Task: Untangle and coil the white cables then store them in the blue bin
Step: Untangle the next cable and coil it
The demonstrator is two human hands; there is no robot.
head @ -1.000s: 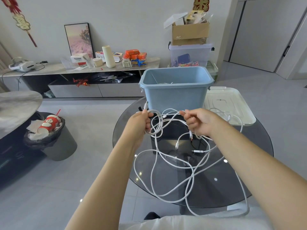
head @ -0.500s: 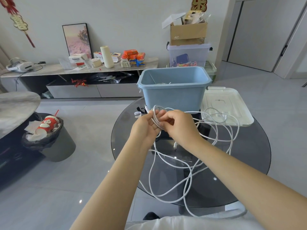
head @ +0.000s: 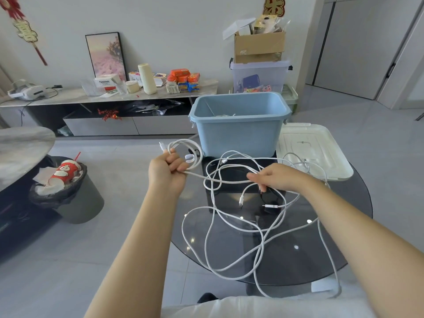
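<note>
the round glass table [head: 358, 226] lies under both hands. beyond the right hand [head: 278, 179] stands the blue bin [head: 238, 131], something pale at its bottom. the left hand [head: 168, 172] grips a small coil; the right pinches the tangled white cables [head: 229, 226]. no writing is readable.

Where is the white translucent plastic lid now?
In the head view, the white translucent plastic lid lies on the round glass table, right of the blue plastic bin.
</note>
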